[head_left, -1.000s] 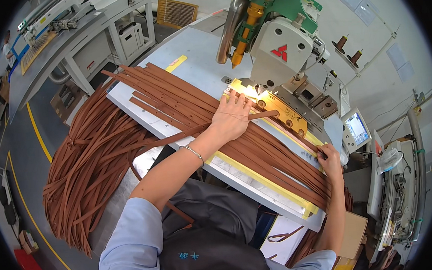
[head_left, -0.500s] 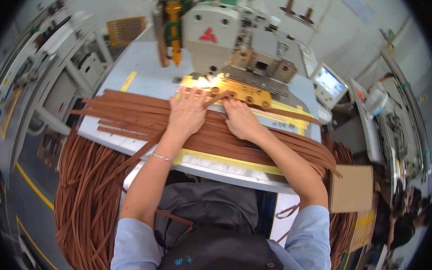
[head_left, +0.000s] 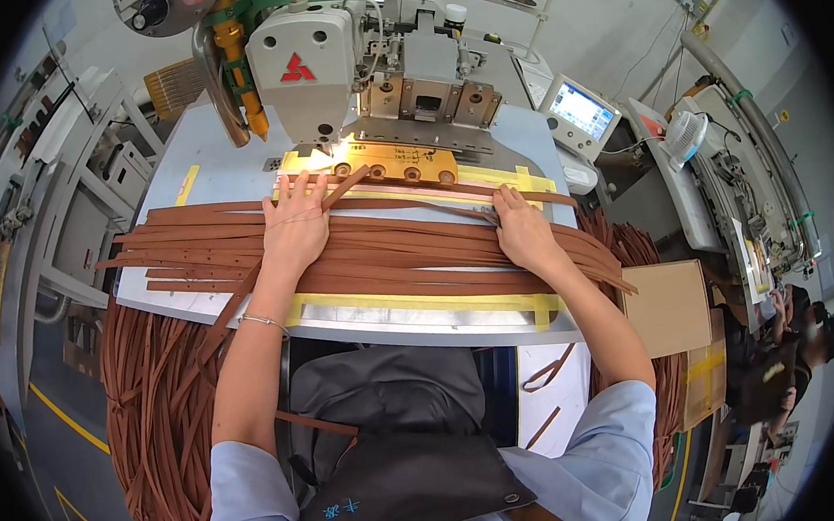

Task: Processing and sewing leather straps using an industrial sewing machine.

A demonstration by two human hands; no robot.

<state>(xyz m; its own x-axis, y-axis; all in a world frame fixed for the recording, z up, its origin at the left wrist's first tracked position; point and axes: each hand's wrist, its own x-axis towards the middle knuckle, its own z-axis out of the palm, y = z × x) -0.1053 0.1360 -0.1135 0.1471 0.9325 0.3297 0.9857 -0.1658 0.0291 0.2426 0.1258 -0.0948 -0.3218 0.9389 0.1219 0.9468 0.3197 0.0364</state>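
Note:
A wide bundle of flat brown straps lies across the worktable. My left hand rests on its left part, fingers stretched forward toward a yellow clamp plate. Beside those fingertips one loose strap end angles up against the plate. My right hand is at the bundle's right part, fingers bent, close to a single strap running along the plate's front. A small greyish pointed thing juts out by the right fingers; its kind is unclear.
A white sewing machine head stands behind the plate, its lamp lit. To its right is a control screen. More straps hang off the left table side. A cardboard box stands at the right, and a person is farther off.
My right hand has moved right along the straps, away from my left hand. The left hand stays by the plate near the loose strap end. The whole view has shifted.

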